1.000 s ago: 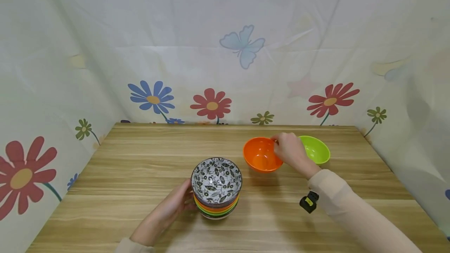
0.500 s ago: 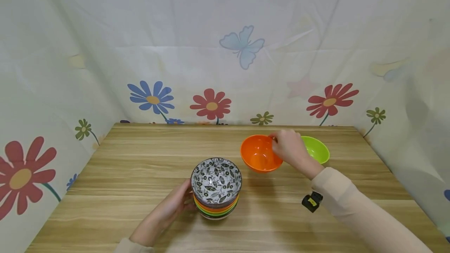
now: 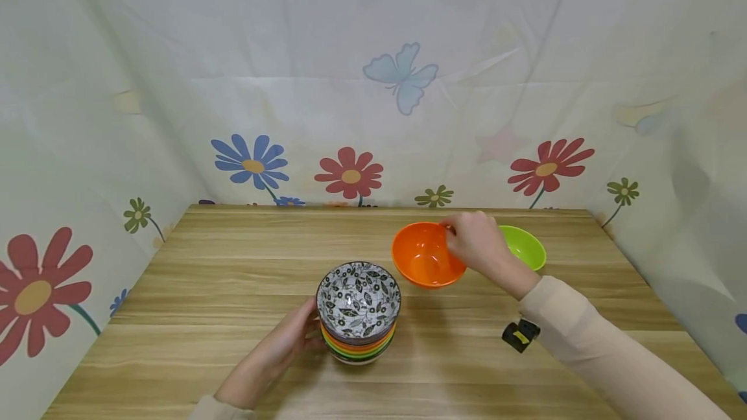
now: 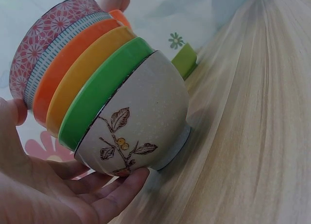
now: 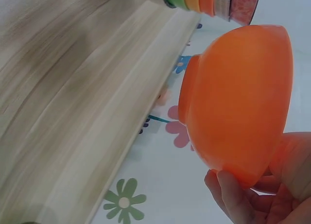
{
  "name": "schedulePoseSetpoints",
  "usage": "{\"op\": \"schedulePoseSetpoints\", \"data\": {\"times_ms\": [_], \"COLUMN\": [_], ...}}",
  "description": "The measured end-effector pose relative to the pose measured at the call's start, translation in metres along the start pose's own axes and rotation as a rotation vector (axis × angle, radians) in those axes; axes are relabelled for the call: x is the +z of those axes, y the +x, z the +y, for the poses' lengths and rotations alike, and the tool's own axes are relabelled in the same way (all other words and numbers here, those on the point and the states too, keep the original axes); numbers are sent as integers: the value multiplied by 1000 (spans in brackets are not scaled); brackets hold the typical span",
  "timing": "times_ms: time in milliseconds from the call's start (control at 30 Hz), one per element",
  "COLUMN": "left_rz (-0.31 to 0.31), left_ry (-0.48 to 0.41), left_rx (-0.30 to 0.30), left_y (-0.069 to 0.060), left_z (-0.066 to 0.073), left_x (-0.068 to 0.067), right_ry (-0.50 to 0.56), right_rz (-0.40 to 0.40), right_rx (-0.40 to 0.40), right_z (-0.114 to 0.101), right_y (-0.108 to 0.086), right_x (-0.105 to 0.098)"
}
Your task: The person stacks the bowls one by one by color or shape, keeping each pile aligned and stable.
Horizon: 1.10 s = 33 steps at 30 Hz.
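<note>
A stack of bowls (image 3: pixel 358 303) stands on the table, its top bowl lined with dark leaves. In the left wrist view the stack shows a pink floral bowl (image 4: pixel 58 27), a striped one, orange, yellow and green bowls, and a cream bowl (image 4: pixel 141 107) at the bottom. My left hand (image 3: pixel 292 336) rests against the stack's left side, its thumb near the upper bowls and its fingers along the cream bowl. My right hand (image 3: pixel 481 248) pinches the rim of an orange bowl (image 3: pixel 426 258), held up above the table just behind and right of the stack.
A lime-green bowl (image 3: pixel 525 248) sits at the back right, partly behind my right hand. A black device (image 3: pixel 521 336) is attached at my right sleeve. The wooden table (image 3: pixel 245 264) ends at a flowered cloth backdrop (image 3: pixel 292 109).
My right hand has moved slightly left and up with the orange bowl, which comes nearer the stack. My left hand and the stack stay in place.
</note>
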<state>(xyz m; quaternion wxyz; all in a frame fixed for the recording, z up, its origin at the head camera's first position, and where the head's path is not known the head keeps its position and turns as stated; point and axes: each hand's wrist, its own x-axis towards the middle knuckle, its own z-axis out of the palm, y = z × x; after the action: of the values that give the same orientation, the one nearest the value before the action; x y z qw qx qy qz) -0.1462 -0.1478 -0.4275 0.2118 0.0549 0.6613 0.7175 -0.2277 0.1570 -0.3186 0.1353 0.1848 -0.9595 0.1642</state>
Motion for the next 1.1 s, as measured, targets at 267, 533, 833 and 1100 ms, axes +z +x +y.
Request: {"op": "schedulePoseSetpoints", "data": {"times_ms": [267,533,833,1100], "left_rz": [4,-1,2,-5], "left_ry": [5,14,17,9], "left_rx": [1,8,13,13], "left_y": [1,1,1,1], "left_z": [-1,-2,-2,-2], "left_x": [-1,-2,-1,-1], "right_ry": [-10,-1,12,17], "right_rz": [29,30,41,56], "right_rx": [-38,-54,-67,-86], "right_z": [-9,-18,-30,-39], "right_y": [0,-1,0,2], "right_x": [-5,-10,-17,-20]}}
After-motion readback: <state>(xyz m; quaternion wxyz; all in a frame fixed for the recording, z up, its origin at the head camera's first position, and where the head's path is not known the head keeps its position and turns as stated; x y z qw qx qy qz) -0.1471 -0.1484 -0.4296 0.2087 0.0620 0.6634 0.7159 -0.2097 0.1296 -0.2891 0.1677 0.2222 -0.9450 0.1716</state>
